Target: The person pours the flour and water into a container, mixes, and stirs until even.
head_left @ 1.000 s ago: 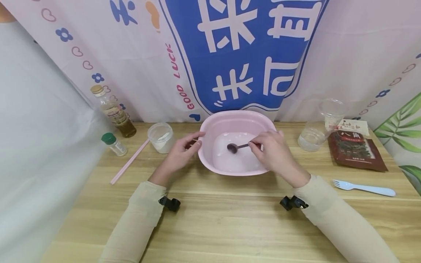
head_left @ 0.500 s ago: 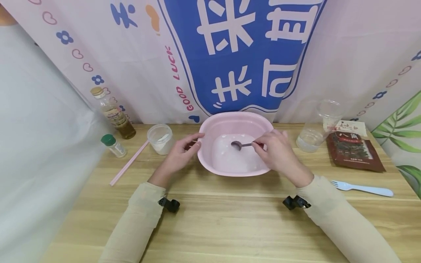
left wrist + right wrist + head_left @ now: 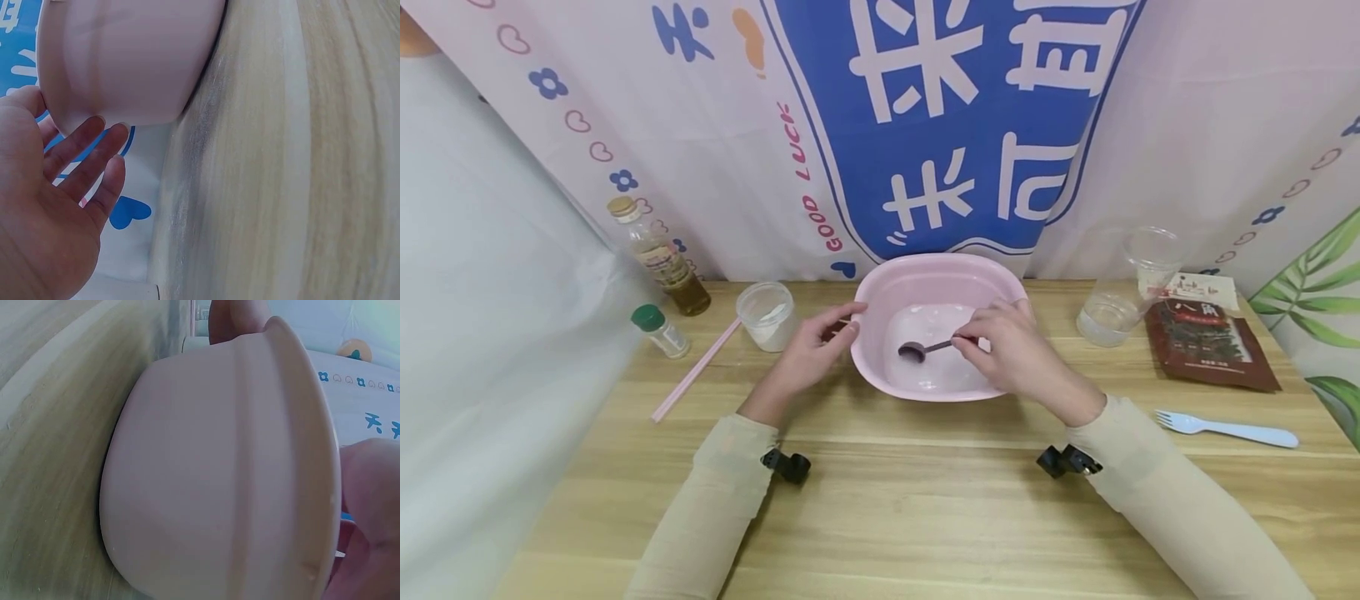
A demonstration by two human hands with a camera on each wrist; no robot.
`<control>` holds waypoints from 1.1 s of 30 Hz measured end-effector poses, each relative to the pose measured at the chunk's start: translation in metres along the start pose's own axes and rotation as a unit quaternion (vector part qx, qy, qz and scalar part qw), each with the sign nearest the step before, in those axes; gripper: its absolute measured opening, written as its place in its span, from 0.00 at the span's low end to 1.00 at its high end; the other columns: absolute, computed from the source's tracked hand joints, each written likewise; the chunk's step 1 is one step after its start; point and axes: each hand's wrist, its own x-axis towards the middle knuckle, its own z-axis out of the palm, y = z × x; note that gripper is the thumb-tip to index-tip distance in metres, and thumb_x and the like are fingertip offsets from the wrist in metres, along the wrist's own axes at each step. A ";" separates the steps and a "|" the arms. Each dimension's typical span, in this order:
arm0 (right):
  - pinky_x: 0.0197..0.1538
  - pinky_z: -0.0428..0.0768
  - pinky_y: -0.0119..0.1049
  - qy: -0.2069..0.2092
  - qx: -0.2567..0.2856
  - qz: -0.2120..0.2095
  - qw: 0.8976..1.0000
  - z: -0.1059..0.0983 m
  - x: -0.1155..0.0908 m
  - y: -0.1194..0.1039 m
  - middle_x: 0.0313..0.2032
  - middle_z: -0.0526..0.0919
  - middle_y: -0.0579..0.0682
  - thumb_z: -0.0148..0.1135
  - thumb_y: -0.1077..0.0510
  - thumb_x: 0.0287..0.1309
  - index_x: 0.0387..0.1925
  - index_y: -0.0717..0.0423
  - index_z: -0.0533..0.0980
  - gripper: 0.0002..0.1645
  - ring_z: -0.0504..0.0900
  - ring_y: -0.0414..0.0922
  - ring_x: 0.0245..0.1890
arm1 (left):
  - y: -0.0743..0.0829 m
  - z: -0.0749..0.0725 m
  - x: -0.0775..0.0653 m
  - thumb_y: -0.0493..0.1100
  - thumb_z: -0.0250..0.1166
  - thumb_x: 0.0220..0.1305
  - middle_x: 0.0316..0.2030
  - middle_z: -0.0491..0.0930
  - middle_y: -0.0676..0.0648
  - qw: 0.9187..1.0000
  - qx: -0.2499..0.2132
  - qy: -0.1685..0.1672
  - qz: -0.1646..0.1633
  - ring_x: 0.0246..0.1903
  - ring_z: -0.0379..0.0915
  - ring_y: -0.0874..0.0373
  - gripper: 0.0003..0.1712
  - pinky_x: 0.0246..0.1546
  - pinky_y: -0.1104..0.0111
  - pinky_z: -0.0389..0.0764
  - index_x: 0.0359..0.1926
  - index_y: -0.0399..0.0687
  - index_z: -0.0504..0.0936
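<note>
A pink plastic basin [image 3: 940, 393] with whitish contents stands on the table; I cannot tell from here whether they are powder or liquid. My right hand [image 3: 1011, 346] reaches over its right side and pinches the handle of a dark spoon [image 3: 913, 352], whose bowl is down inside the basin. My left hand [image 3: 811, 350] touches the basin's left rim with thumb and fingertips. In the left wrist view its loosely bent fingers [image 3: 100, 147] rest against the outer wall. The right wrist view mostly shows the basin's outside [image 3: 200, 469], which hides the spoon's bowl.
Left of the basin are a tub of white powder [image 3: 767, 321], pink chopsticks [image 3: 696, 371], a green-capped shaker [image 3: 660, 331] and an oil bottle [image 3: 664, 265]. To the right are a clear cup [image 3: 1107, 321], a brown spice packet [image 3: 1210, 346] and a light-blue fork [image 3: 1228, 427].
The spoon's bowl went slightly right, then swung left and toward the near side of the basin, moved by my right hand. My left hand has kept its place at the rim.
</note>
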 end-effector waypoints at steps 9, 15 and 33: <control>0.59 0.69 0.57 0.035 0.014 0.023 0.999 -0.001 0.011 -0.005 0.33 0.91 0.51 0.70 0.58 0.69 0.38 0.57 0.91 0.08 0.84 0.54 0.42 | 0.000 0.000 0.000 0.43 0.59 0.82 0.64 0.83 0.35 1.000 0.002 -0.001 -0.007 0.55 0.83 0.42 0.24 0.52 0.63 0.84 0.73 0.45 0.78; 0.50 0.73 0.50 -0.019 0.029 0.003 0.999 0.003 0.015 -0.011 0.32 0.91 0.50 0.69 0.58 0.70 0.39 0.57 0.92 0.09 0.81 0.54 0.38 | -0.001 0.000 0.001 0.43 0.59 0.82 0.64 0.83 0.34 1.000 0.004 -0.003 -0.004 0.55 0.83 0.41 0.24 0.52 0.62 0.84 0.74 0.44 0.78; 0.46 0.67 0.52 0.024 -0.070 0.049 0.996 -0.001 0.007 0.003 0.26 0.87 0.51 0.72 0.58 0.67 0.35 0.57 0.92 0.08 0.82 0.56 0.36 | -0.002 0.000 0.001 0.42 0.59 0.82 0.65 0.83 0.35 1.000 0.005 0.001 0.002 0.56 0.83 0.39 0.24 0.51 0.64 0.83 0.73 0.43 0.79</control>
